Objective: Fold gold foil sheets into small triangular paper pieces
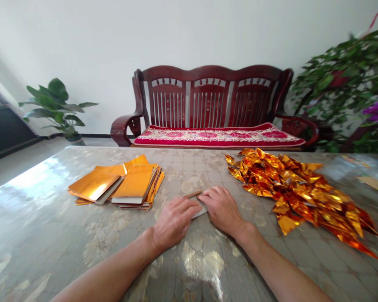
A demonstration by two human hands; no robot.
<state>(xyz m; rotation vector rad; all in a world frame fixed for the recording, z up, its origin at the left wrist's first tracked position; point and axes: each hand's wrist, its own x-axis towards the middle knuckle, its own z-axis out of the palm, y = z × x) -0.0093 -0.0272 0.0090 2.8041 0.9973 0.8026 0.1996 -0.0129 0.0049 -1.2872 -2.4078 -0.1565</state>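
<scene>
In the head view, a partly folded sheet of foil paper (200,211) lies on the table between my hands. Its pale underside shows, and a brownish-gold folded strip runs along the far edge. My left hand (175,217) presses over its left part, fingers bent together on it. Closed at the right end is my right hand (221,208), its fingertips gripping the folded edge. My fingers hide much of the sheet. Left of my hands sits a stack of flat gold foil sheets (134,184), loosely fanned. To the right spreads a heap of folded gold foil pieces (290,191) with pointed ends.
A patterned, glossy cover lies over the table (113,251). Clear plastic bags (346,167) rest at its right edge. Beyond stand a dark red wooden bench (209,98) with a red floral cushion (220,135), a potted plant (58,105) and a leafy climbing plant (343,79).
</scene>
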